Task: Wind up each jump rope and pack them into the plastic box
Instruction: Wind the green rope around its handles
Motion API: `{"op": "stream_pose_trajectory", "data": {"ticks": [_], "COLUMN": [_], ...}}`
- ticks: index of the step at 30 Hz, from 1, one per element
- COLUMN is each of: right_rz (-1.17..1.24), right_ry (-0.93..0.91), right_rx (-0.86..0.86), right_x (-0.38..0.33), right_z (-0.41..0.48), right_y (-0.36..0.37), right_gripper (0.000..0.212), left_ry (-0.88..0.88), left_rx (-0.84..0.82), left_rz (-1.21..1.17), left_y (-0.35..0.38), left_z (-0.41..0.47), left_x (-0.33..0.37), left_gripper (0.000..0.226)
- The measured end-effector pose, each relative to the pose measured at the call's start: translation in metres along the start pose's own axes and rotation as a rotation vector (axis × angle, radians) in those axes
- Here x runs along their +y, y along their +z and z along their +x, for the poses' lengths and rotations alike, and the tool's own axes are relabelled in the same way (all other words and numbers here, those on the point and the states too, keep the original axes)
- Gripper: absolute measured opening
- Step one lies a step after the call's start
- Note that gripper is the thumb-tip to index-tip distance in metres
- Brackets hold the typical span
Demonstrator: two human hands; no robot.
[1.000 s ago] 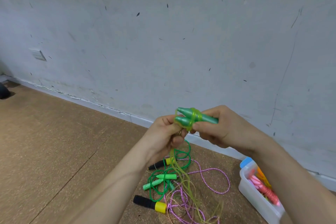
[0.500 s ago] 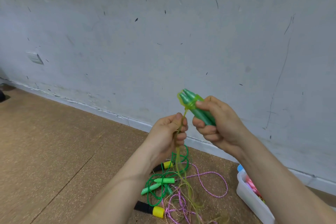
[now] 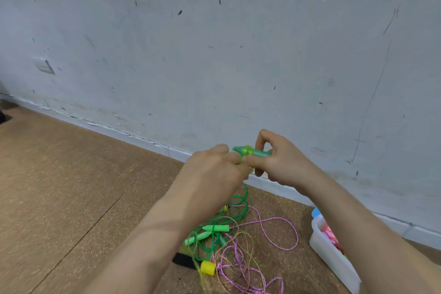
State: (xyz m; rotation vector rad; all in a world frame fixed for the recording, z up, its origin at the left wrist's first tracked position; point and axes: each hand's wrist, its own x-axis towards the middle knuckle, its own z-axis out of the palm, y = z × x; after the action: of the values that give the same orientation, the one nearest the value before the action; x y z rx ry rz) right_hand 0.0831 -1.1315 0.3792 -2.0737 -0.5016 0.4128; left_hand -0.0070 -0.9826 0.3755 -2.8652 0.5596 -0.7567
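The right hand [image 3: 281, 162] grips the paired handles [image 3: 261, 153] in mid-air. The left hand [image 3: 214, 169] pinches their cord [image 3: 248, 150], with few wraps on. The box [image 3: 329, 255] is partly filled, and other ropes [image 3: 216, 228] lie loose on the floor [image 3: 71, 186].

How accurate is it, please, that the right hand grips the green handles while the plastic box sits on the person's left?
One slip: the head view shows the plastic box on the person's right, not left. The right hand does grip the green handles.
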Motion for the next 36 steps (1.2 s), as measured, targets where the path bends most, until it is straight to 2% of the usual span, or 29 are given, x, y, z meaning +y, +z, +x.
{"op": "stream_pose_trajectory", "data": {"ticks": [2, 5, 7, 8, 9, 11, 18, 20, 22, 25, 27, 32, 36], "right_rz": [-0.058, -0.032, -0.003, 0.002, 0.009, 0.055, 0.124, 0.106, 0.018, -0.247, -0.301, -0.287, -0.153], "right_ry": [0.020, -0.022, -0.047, -0.053, -0.057, -0.067, -0.062, -0.025, -0.037, -0.206, -0.267, -0.337, -0.317], "right_rx": [-0.162, -0.291, -0.336, -0.347, -0.355, -0.360, -0.414, -0.373, -0.287, -0.199, -0.178, -0.196, -0.180], "right_x": [-0.003, -0.008, -0.009, -0.008, -0.007, -0.005, -0.007, -0.008, -0.009, -0.008, -0.005, -0.005, -0.007], "right_z": [-0.006, -0.011, -0.011, -0.010, -0.010, -0.009, -0.016, -0.016, -0.016, -0.017, -0.018, -0.021, -0.020], "right_y": [-0.001, -0.002, -0.002, -0.001, 0.000, 0.001, 0.001, 0.003, 0.007, 0.015, 0.017, 0.014, 0.009], "right_gripper": [0.023, 0.019, 0.020, 0.021, 0.022, 0.024, 0.021, 0.024, 0.031, 0.047, 0.050, 0.050, 0.047], "left_ry": [0.000, -0.147, -0.334, -0.423, -0.484, -0.545, -0.601, -0.602, -0.614, -0.636, -0.659, -0.609, -0.611], "left_rx": [-0.005, -0.067, -0.120, -0.130, -0.132, -0.120, -0.101, -0.129, -0.163, -0.180, -0.193, -0.345, -0.303], "left_rz": [-0.150, -0.405, -0.634, -0.733, -0.805, -0.885, -0.967, -0.971, -0.946, -0.909, -0.977, -1.250, -1.370], "left_y": [-0.003, -0.008, -0.007, -0.007, -0.007, -0.006, -0.011, -0.013, -0.011, -0.006, -0.003, 0.002, 0.007], "left_z": [-0.004, -0.005, -0.005, -0.004, -0.004, -0.004, -0.003, -0.003, -0.004, -0.003, -0.002, -0.008, -0.008], "left_x": [-0.011, -0.022, -0.024, -0.025, -0.025, -0.027, -0.027, -0.024, -0.022, -0.017, -0.018, -0.027, -0.026], "left_gripper": [0.003, 0.016, 0.009, 0.014, 0.023, 0.022, 0.016, 0.013, 0.010, 0.012, 0.013, 0.009, 0.013]}}
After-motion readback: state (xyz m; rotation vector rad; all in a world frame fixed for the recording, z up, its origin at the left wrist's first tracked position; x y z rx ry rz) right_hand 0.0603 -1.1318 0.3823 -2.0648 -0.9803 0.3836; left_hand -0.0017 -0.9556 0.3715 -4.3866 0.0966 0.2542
